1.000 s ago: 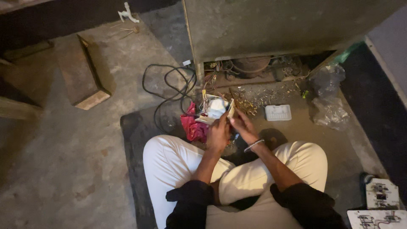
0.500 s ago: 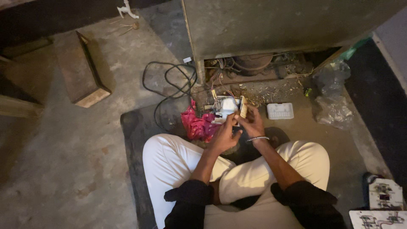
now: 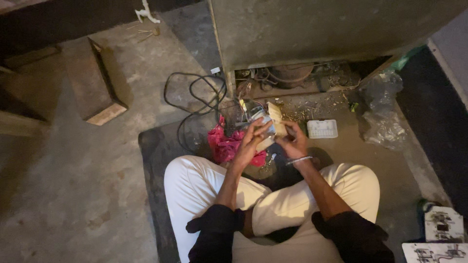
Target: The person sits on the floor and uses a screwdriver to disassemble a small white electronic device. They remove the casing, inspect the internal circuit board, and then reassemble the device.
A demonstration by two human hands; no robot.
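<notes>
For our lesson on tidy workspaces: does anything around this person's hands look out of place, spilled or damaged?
Yes. Small debris lies scattered on the floor before the open base of the metal cabinet. A black cable sprawls in loose loops, and a crumpled plastic bag lies beside it. Both hands, left hand and right hand, hold a small pale part.

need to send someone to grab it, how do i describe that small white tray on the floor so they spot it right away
Start at the big grey metal cabinet with its open, cluttered base. On the floor just in front of it, right of the person's right hand, lies the white tray. It is the only flat, pale rectangle with a grid of small cells; the crumpled clear plastic bag sits farther right.
</notes>
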